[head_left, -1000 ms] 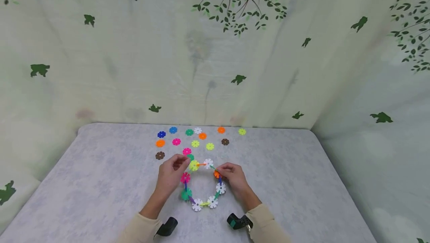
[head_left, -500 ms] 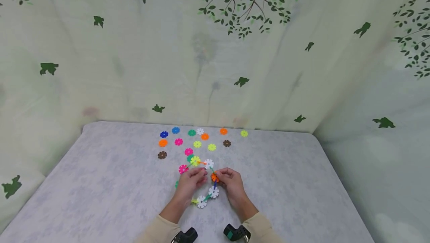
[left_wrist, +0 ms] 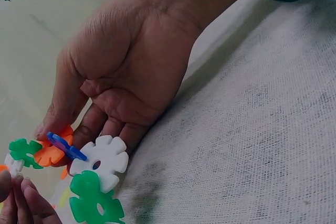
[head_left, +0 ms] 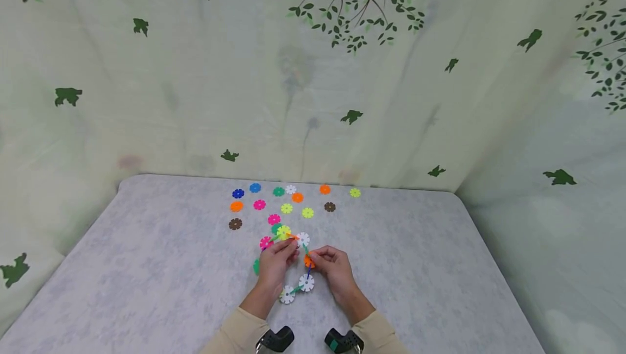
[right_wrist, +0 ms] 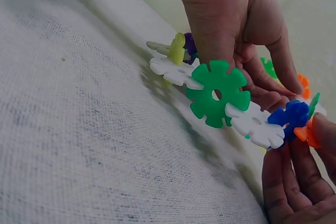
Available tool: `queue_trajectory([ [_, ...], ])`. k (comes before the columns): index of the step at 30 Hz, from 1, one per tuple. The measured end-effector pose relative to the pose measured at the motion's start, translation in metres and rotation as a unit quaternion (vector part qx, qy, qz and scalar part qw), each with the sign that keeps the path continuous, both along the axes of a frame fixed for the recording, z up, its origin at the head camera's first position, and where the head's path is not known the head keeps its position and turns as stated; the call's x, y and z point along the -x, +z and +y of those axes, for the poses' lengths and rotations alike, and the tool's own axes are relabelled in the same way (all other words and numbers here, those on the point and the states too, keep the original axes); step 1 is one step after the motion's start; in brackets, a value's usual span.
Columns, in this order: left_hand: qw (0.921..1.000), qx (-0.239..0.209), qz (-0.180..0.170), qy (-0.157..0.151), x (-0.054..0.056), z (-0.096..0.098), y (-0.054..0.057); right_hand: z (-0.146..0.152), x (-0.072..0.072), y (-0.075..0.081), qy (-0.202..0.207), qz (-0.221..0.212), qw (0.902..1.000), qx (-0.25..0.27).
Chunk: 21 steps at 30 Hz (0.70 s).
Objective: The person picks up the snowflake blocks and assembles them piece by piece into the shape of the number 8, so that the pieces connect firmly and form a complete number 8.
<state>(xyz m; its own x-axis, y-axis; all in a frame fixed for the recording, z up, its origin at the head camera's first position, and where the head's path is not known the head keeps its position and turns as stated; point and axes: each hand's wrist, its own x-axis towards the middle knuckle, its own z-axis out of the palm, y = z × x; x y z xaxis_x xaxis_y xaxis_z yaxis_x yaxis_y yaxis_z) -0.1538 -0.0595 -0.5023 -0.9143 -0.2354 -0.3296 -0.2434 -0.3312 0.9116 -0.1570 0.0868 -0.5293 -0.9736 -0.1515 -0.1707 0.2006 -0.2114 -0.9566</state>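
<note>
A ring of joined flower-shaped plastic discs in several colours is held between both hands over the table. My left hand (head_left: 275, 267) reaches across the ring's left side and pinches the slim orange disc (head_left: 292, 236) between the yellow disc (head_left: 283, 232) and a white disc (head_left: 303, 240). On the right, thumb and fingers of my right hand (head_left: 337, 272) pinch another orange disc (head_left: 309, 261). Below it hang a blue disc (right_wrist: 290, 119), a white disc (right_wrist: 257, 125) and a green disc (right_wrist: 218, 94). The left hand hides the ring's lower left part in the head view.
Loose discs lie scattered towards the table's back edge, among them a brown disc (head_left: 235, 224), a pink disc (head_left: 259, 205) and an orange disc (head_left: 325, 190). The table (head_left: 415, 267) has a grey cloth. Behind it hangs a leaf-printed curtain (head_left: 244, 98).
My left hand has come from the ring's left side rightward over it, then slightly up to the slim orange disc. The right hand keeps its orange disc; the ring's lower part has swung left.
</note>
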Motion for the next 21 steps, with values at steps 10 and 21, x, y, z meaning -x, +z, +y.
queue_trajectory([
  [10,0.9998,0.017,0.008,0.002,-0.002,0.003,0.005,0.004,0.001,0.005,0.045,0.023,0.998,-0.038],
  [21,0.9923,0.113,0.048,-0.01,-0.008,-0.01,0.004,0.041,0.081,0.005,0.005,0.046,0.9701,-0.238],
])
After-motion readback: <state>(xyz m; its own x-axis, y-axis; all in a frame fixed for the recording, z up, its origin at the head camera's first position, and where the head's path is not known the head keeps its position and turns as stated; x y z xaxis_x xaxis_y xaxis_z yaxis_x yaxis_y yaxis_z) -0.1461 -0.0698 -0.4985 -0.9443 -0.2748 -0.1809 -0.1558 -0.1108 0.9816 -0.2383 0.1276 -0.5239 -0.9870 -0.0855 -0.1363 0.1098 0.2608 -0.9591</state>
